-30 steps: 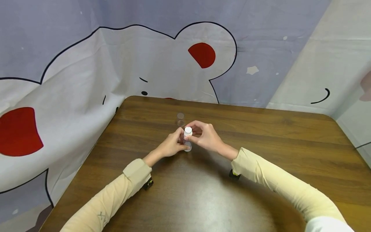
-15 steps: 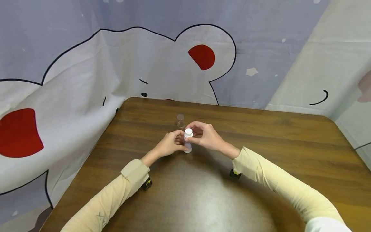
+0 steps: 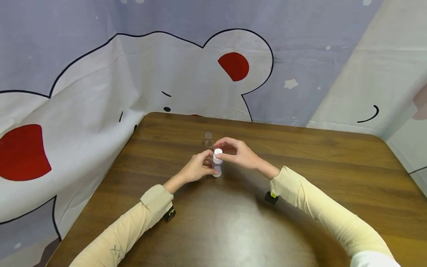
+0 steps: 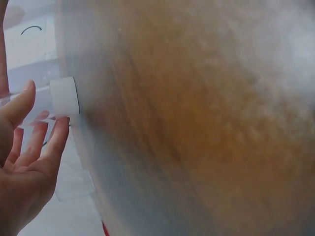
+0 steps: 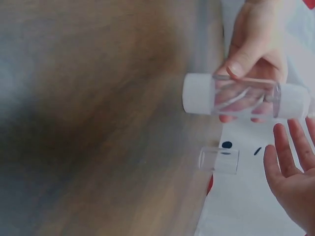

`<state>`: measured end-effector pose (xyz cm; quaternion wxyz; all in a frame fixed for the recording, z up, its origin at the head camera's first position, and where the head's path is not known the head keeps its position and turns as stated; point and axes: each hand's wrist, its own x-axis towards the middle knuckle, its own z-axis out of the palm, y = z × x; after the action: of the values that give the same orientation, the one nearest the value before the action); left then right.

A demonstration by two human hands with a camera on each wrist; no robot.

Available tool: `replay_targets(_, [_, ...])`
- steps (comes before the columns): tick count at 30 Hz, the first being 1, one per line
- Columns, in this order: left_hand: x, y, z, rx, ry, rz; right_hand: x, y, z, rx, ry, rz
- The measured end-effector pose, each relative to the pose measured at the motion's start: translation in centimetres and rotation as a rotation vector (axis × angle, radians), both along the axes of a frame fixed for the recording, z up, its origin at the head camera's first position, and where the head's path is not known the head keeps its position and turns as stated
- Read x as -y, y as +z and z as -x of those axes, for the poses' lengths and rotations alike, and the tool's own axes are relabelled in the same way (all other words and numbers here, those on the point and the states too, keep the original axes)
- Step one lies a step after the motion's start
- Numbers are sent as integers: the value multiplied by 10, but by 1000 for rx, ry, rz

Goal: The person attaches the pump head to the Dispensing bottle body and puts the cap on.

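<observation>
A small bottle (image 3: 218, 167) stands upright at the middle of the table, with a clear body, white base and white top. My left hand (image 3: 197, 167) holds the clear body from the left, thumb in front and fingers behind. In the right wrist view the clear body (image 5: 243, 98) shows the left fingers through it. My right hand (image 3: 241, 154) pinches the white cap (image 3: 218, 151) at the bottle's top, thumb on the near side and fingers behind. Its other fingers (image 5: 285, 147) spread out straight. Part of the cap is hidden by the thumb.
A clear cylindrical cup (image 3: 208, 139) stands just behind the bottle. The brown wooden table (image 3: 233, 222) reaches back to a printed cloth (image 3: 186, 74) hung along its far and left edges.
My right hand has risen slightly, its thumb shifting from the bottle's neck up to the cap. The left hand has stayed almost still around the bottle's body.
</observation>
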<state>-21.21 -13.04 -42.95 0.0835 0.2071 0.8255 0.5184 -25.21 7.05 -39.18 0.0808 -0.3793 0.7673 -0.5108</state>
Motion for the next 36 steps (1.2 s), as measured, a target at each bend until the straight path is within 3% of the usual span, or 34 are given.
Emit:
replay_targets(8, [0,2,-1,6,9,28,5,8,19,-28,-72,-27])
replay_targets(17, [0,0,1,-1,-16,23,14,5,41,-2,-98,-30])
replay_targets(25, [0,0,2,-3,-18,35,27,15,42,-18,-93,-17])
replay_targets(36, [2,2,2,-22,-26,33,41,-13,80,-53,-130,-75])
